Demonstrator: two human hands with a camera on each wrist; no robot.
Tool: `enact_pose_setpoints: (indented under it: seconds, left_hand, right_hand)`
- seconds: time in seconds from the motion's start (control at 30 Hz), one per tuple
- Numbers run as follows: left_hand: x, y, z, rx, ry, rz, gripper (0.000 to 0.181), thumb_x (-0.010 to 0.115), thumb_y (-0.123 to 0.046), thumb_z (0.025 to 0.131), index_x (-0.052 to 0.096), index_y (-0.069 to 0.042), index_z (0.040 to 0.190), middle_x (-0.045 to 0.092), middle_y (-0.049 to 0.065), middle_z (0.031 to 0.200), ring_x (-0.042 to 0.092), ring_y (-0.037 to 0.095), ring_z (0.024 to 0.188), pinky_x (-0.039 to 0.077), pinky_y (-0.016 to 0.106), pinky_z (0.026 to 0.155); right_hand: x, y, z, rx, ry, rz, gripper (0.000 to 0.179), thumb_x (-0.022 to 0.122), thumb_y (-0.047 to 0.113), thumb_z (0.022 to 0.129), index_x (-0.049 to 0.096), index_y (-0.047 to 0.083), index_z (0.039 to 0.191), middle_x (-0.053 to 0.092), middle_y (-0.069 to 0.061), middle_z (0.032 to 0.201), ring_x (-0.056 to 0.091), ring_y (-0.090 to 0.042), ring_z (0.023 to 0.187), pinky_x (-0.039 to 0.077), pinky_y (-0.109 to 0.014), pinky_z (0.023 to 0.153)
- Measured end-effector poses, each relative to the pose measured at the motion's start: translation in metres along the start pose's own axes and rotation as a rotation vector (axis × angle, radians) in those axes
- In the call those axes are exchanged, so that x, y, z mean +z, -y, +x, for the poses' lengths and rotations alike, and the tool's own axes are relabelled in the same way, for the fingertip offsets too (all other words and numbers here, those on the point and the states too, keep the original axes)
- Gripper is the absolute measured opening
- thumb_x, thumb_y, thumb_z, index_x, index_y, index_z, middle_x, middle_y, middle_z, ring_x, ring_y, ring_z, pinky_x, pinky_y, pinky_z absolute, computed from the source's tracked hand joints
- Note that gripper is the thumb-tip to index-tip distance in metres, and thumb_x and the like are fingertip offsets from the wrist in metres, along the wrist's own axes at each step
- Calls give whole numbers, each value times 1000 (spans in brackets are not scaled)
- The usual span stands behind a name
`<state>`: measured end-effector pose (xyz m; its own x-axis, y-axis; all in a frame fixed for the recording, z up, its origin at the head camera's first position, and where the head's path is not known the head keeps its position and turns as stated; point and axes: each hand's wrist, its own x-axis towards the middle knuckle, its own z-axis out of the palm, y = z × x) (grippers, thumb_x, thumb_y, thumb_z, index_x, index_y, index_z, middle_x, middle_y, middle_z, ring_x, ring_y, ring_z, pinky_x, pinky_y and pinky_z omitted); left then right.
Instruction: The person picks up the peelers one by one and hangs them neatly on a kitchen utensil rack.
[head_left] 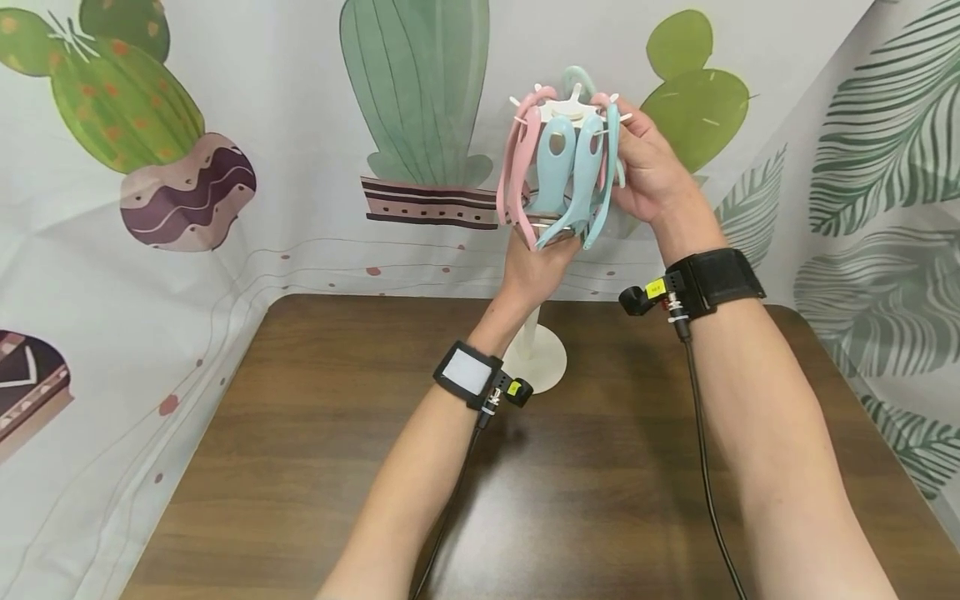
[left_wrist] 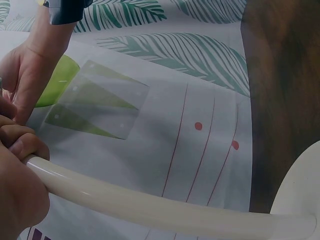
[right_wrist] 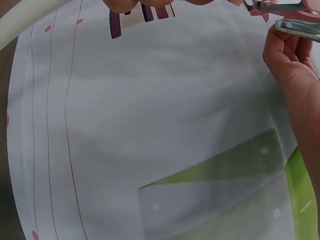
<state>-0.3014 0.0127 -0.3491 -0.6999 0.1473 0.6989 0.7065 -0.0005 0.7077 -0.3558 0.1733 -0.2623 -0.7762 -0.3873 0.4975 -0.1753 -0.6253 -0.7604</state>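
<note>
A white stand (head_left: 576,110) has short hooks at its top, from which several pink (head_left: 529,167) and light blue peelers (head_left: 552,171) hang in a ring, metal-bladed heads down. Below them my left hand (head_left: 538,271) grips the stand's white pole; the left wrist view shows the fingers of this left hand (left_wrist: 25,175) curled round the pole (left_wrist: 110,195). At the ring's right side my right hand (head_left: 656,162) holds a teal peeler near the hooks, its fingertips partly hidden behind the handles. In the right wrist view, the right hand (right_wrist: 292,57) has curled fingers beside a peeler head (right_wrist: 300,28).
The stand's round white base (head_left: 551,367) is over the far edge of the brown wooden table (head_left: 360,417). A printed cactus-and-leaf cloth (head_left: 300,108) hangs behind and beside the table. Black cables (head_left: 701,433) run from both wrist cameras along the forearms.
</note>
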Motion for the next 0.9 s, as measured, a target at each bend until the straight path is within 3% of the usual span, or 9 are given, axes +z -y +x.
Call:
enact_pose_setpoints:
  seconds: [0.13, 0.27, 0.47, 0.73, 0.9]
  left_hand:
    - [0, -1, -1, -8, 5, -3, 40, 67, 1, 95, 53, 2, 133, 57, 13, 103, 51, 18, 91, 42, 26, 84]
    - [0, -2, -1, -21, 2, 12, 35, 67, 3, 92, 55, 2, 125, 55, 12, 98, 49, 18, 85, 40, 26, 81]
    - [1, -3, -1, -28, -12, 17, 37, 66, 7, 90, 54, 4, 125, 57, 15, 101, 50, 20, 88, 40, 26, 82]
    - [-4, -34, -3, -41, -5, -8, 28, 62, 9, 92, 55, 8, 119, 52, 15, 90, 48, 17, 82, 41, 25, 82]
    - [-6, -37, -3, -37, -7, 1, 26, 62, 9, 92, 55, 7, 117, 51, 14, 87, 48, 18, 80, 41, 25, 81]
  right_hand:
    - [-1, -2, 1, 18, 21, 22, 22, 81, 17, 91, 77, 4, 109, 72, -9, 101, 71, -15, 90, 58, -22, 76]
    - [-3, -4, 0, 38, 32, 46, 19, 79, 17, 94, 77, 4, 108, 74, -11, 105, 73, -17, 90, 59, -23, 77]
    - [-4, -6, -2, 37, 25, 17, 19, 73, 19, 99, 77, 3, 109, 75, -11, 106, 74, -16, 91, 59, -23, 77]
    - [-7, -9, -3, 41, 33, -9, 23, 75, 21, 97, 73, 6, 114, 73, -10, 113, 72, -16, 98, 58, -23, 83]
    - [-7, -11, -4, 41, 47, 8, 27, 76, 19, 96, 71, 5, 118, 72, -10, 114, 71, -15, 97, 58, -23, 83]
